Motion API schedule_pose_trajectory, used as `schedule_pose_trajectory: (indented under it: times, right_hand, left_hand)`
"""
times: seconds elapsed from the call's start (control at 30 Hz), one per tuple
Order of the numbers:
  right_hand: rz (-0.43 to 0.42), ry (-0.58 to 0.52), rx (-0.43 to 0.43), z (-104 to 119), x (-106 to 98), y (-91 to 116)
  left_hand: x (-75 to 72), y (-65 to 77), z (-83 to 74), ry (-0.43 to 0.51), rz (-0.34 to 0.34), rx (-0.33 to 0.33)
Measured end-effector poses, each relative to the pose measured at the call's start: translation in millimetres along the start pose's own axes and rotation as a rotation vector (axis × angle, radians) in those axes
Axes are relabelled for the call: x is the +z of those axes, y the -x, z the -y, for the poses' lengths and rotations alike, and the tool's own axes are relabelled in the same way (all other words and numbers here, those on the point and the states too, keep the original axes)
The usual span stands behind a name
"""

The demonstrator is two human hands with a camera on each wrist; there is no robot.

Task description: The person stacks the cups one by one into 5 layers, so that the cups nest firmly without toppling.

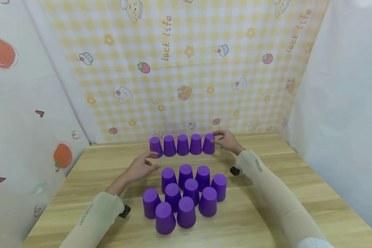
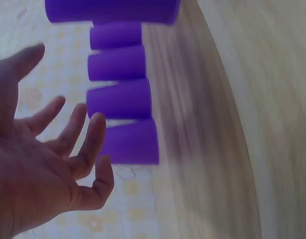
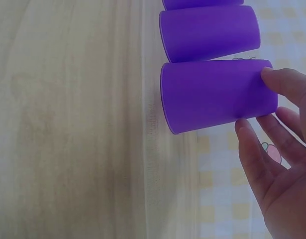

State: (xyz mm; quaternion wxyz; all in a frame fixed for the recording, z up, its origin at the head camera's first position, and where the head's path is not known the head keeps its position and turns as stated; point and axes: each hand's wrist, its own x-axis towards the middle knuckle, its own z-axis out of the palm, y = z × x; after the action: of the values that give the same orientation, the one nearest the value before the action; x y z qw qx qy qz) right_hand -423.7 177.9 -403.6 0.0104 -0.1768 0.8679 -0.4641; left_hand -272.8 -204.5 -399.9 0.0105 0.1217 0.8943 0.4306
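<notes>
Several purple cups stand upside down in a straight row at the back of the table. My right hand (image 1: 227,140) holds the right-end cup (image 1: 209,145) near its upturned base. In the right wrist view the thumb lies on one side of that cup (image 3: 217,94) and fingertips touch the opposite side. My left hand (image 1: 141,166) hovers beside the left-end cup (image 1: 156,147), its fingers loosely bent and holding nothing. The left wrist view shows the palm (image 2: 33,184) apart from the row. A looser group of upside-down purple cups, including a front one (image 1: 165,218), stands nearer me.
The wooden table (image 1: 266,206) carries all the cups. A yellow checked cloth (image 1: 189,72) hangs right behind the row. White sheets close in the left side (image 1: 24,103) and the right side (image 1: 344,103).
</notes>
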Motion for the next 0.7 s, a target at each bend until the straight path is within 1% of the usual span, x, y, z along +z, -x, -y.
schedule_pose_trajectory:
  times: [0.07, 0.2, 0.3, 0.4, 0.47, 0.6, 0.7]
  right_hand:
    - [-0.001, -0.002, 0.001, -1, 0, 2]
    - [-0.012, -0.014, 0.006, -3, 2, 5]
    - [-0.035, -0.016, 0.017, -2, 4, 12]
    - [-0.051, -0.009, 0.046, 3, 7, 21]
    - [-0.054, -0.013, 0.075, 8, 9, 27]
    - [-0.047, -0.027, 0.12, 12, 11, 33]
    - [-0.051, -0.029, 0.133, 11, 12, 38]
  left_hand:
    - [3.4, 1.8, -5.3, 0.008, 0.046, 0.014]
    - [8.8, 6.1, -11.2, 0.016, 0.14, 0.065]
    - [11.4, 11.6, -15.3, -0.002, 0.19, 0.125]
    - [13.3, 15.8, -20.4, -0.022, 0.205, 0.156]
    - [14.2, 16.1, -22.6, -0.028, 0.2, 0.172]
    - [16.0, 15.6, -24.4, -0.033, 0.192, 0.18]
    - [17.5, 16.3, -26.5, -0.04, 0.187, 0.179]
